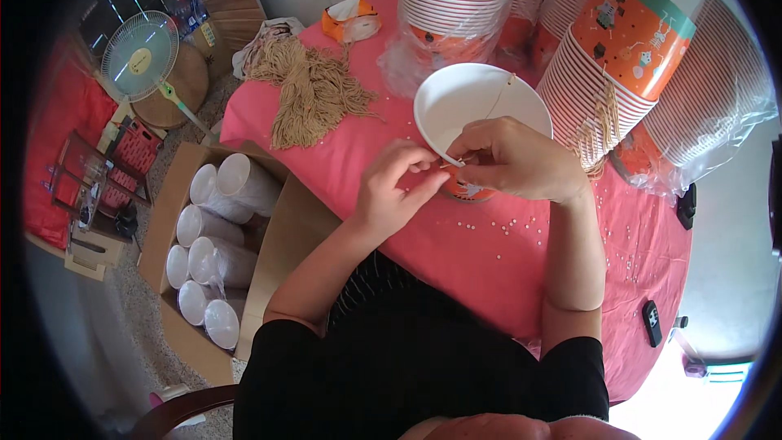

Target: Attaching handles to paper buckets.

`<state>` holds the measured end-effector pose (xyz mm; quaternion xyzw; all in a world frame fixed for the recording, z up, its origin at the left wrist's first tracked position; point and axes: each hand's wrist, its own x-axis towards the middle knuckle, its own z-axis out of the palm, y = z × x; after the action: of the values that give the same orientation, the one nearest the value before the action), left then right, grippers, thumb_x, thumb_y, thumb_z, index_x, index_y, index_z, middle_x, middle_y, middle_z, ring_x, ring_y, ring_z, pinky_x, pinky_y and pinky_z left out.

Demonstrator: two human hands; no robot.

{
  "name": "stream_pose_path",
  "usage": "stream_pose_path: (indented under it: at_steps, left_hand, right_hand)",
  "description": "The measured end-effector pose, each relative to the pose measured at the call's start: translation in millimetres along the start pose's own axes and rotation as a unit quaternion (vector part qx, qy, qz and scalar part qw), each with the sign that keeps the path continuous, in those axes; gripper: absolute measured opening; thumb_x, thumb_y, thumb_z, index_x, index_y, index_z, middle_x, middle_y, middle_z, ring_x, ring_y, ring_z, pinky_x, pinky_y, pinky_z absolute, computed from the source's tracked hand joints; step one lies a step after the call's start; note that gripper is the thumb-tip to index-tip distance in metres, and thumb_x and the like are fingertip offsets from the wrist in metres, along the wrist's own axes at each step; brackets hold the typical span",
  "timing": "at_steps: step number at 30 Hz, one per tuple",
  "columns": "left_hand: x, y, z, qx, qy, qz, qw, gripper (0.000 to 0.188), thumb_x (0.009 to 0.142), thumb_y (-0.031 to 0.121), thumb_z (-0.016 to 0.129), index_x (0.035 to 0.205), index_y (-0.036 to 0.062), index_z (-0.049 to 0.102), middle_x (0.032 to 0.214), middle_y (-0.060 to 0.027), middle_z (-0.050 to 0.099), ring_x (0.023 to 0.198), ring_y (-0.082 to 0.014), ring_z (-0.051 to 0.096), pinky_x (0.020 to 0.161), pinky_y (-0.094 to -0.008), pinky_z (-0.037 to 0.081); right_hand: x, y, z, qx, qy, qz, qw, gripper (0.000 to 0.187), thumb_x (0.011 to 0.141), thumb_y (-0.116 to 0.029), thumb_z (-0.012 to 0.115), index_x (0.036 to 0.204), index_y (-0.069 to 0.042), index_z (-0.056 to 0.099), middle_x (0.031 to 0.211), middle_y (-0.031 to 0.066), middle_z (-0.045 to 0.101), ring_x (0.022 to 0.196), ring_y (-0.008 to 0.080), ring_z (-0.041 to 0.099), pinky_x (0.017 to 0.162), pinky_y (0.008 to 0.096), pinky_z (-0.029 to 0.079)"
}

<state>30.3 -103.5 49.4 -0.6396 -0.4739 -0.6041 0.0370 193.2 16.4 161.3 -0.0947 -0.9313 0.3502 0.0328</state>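
Note:
A paper bucket [437, 106], white inside and orange outside, stands tilted toward me at the table's near middle. A thin tan cord [500, 96] runs from a hole in its far rim down inside. At the near rim, the thumb and forefinger of my left hand [393, 191] pinch together outside the bucket, seemingly on the cord's end; the detail is small. My right hand [525, 159] grips the same rim, its forefinger on the inner side and thumb on the outer. Most of the bucket's printed outside is hidden under my hands.
Tan cords [314, 94] lie bundled at the left, near an orange tissue pack [352, 19]. Stacked buckets [452, 4] in plastic and an orange stack [603, 73] stand behind. Small white beads [509, 232] dot the pink tablecloth [481, 285]. A carton [175, 257] of wrapped cups sits left.

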Motion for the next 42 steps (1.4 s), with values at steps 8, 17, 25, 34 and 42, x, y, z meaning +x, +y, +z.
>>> stream_pose_path:
  at_steps: [8,17,25,34,42]
  left_hand:
    - [1,2,4,-0.011,0.016,-0.019,1.0,0.015,0.079,-0.004,0.073,0.089,0.0004,0.062,0.085,-0.0087,0.062,0.076,-0.0164,0.062,0.063,-0.0262,0.05]
    - [16,3,-31,-0.355,0.11,-0.21,0.905,0.007,0.097,0.004,0.054,0.104,0.0033,0.054,0.107,-0.0134,0.065,0.08,-0.0147,0.063,0.069,-0.0281,0.053]
    - [33,12,-34,-0.411,-0.003,-0.238,0.88,0.028,0.095,0.01,0.062,0.119,0.0043,0.051,0.088,-0.0104,0.067,0.057,-0.0064,0.049,0.053,-0.0186,0.039]
    - [35,25,-29,-0.369,-0.083,-0.242,0.894,0.037,0.093,0.005,0.064,0.125,0.0036,0.045,0.09,-0.0087,0.068,0.071,-0.0058,0.061,0.056,-0.0187,0.042]
    - [34,26,-36,-0.335,-0.072,-0.309,0.888,0.015,0.095,0.011,0.063,0.102,-0.0015,0.062,0.079,-0.0051,0.064,0.061,-0.0045,0.052,0.054,-0.0181,0.041]
  right_hand:
    - [-1,-2,1,0.029,0.017,-0.001,0.999,0.017,0.085,-0.005,0.064,0.1,0.004,0.066,0.075,0.005,0.061,0.065,0.0112,0.055,0.058,0.0273,0.044]
    - [-16,-2,-14,-0.005,0.127,0.021,0.992,0.019,0.083,-0.009,0.066,0.099,0.002,0.066,0.068,0.0102,0.062,0.06,0.0177,0.058,0.056,0.0319,0.044]
    - [-12,-19,-1,0.014,0.188,-0.028,0.982,0.019,0.085,0.0,0.064,0.104,0.001,0.065,0.068,-0.0019,0.054,0.06,0.0047,0.047,0.054,0.0236,0.039]
    - [0,-14,15,0.075,0.213,-0.137,0.964,0.009,0.085,-0.004,0.064,0.093,0.0,0.067,0.066,0.0099,0.064,0.056,0.0184,0.059,0.055,0.0321,0.047]
    - [-9,-13,2,0.047,0.207,-0.065,0.975,0.008,0.088,0.003,0.061,0.096,0.001,0.063,0.074,-0.0018,0.055,0.065,0.0027,0.046,0.055,0.0208,0.037]
